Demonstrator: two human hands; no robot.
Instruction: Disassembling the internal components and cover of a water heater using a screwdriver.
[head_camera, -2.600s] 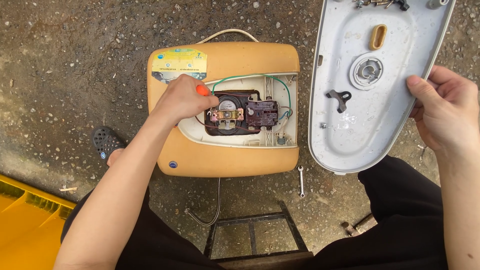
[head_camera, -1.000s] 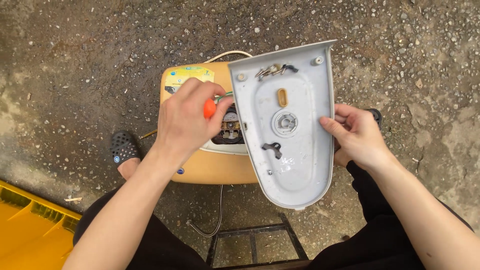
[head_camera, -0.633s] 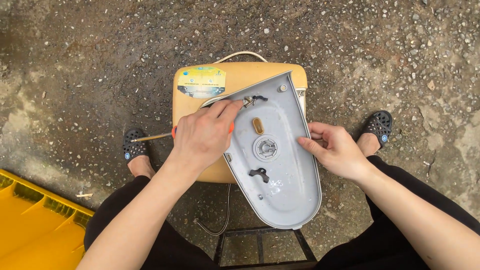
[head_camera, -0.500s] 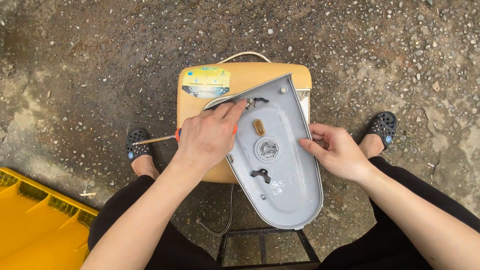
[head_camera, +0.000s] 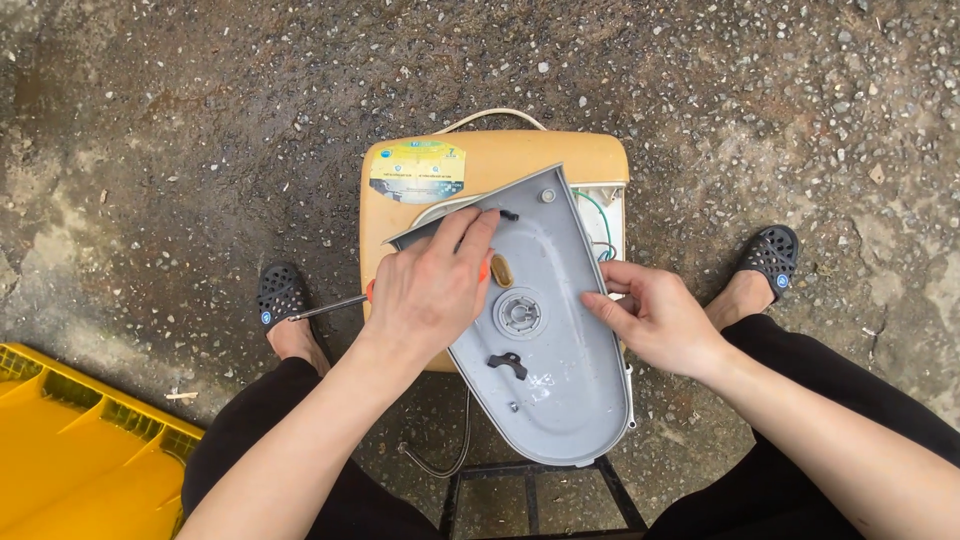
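Grey plastic cover pinned by the person's left hand, which also clasps an orange-handled screwdriver; right hand grips its edge over the yellow appliance. Refitting appears underway; alignment likely comes next.

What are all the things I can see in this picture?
Orange appliance body: one, orange-yellow, on a stand at centre, label sticker on top.
Grey cover: one, light grey, teardrop-shaped, inside facing up, lying over the appliance body.
Screwdriver: one, metal shaft with an orange handle, sticking out left from under the left hand.
Wires: a few, green and pale, showing at the appliance's right edge.
Metal stand: one, black, under the appliance.
Yellow crate: one, bottom left corner.
Ground: grey, gravelly, wet-looking.
Sandals: two, black, perforated, one each side.
Left hand: holds the screwdriver, fingers on the cover's top edge.
Right hand: holds the cover's right edge.
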